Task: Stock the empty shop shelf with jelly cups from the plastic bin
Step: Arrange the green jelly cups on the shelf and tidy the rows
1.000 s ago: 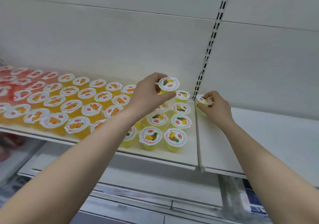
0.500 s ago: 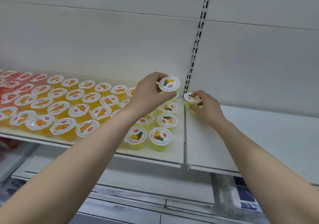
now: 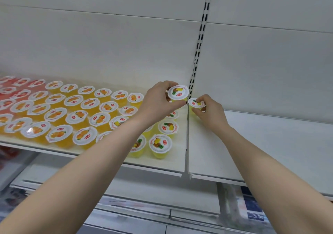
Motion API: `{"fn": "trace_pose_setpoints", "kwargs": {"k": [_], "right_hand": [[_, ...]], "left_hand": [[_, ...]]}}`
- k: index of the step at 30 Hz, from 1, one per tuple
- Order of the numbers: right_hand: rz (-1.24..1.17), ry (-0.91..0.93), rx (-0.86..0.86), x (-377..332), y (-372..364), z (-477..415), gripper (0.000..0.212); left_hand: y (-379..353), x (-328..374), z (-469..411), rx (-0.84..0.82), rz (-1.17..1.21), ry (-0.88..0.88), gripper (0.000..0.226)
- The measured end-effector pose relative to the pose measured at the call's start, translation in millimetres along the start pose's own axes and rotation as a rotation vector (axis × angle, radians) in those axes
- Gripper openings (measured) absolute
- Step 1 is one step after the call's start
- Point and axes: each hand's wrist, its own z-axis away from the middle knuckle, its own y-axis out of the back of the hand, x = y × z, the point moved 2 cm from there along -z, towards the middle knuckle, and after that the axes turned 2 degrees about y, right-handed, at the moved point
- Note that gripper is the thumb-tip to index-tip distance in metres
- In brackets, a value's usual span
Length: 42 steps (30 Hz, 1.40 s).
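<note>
the left hand curls thumb and fingers round a pineapple jelly cup: a clear yellow tub with a round white foil lid, pineapple print and red logo. it is held lid up, axis about upright, over the back right corner of the left shelf board. at its four o'clock the right hand pinches a second pineapple jelly cup, also lid up, at the back left corner of the right shelf board; whether it touches the board i cannot tell. orange jelly cups stand in rows toward nine o'clock, red jelly cups beyond.
</note>
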Motion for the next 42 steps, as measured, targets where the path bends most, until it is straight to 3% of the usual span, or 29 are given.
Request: {"fn": "trace_pose_setpoints", "kwargs": {"k": [10, 16, 20, 27, 42], "right_hand": [[0.071, 0.071, -0.056, 3.1, 7.8, 1.8, 0.030], [0.248, 0.190, -0.044, 9.7, 37.2, 4.3, 0.039], [0.299, 0.175, -0.020, 16.3, 49.5, 4.7, 0.040], [0.299, 0.157, 0.003, 21.2, 57.3, 4.7, 0.039], [0.324, 0.217, 0.012, -3.0, 62.9, 9.1, 0.039]], "left_hand": [[-9.8, -2.6, -12.7, -0.042, -0.097, -0.042, 0.051], [-36.2, 6.8, -20.4, -0.162, -0.486, -0.187, 0.057], [-59.8, 9.4, -21.0, -0.232, -0.670, -0.221, 0.056], [-79.8, -0.1, -22.5, -0.302, -0.700, -0.194, 0.052], [-70.3, 1.3, -13.3, -0.259, -0.702, -0.208, 0.064]]}}
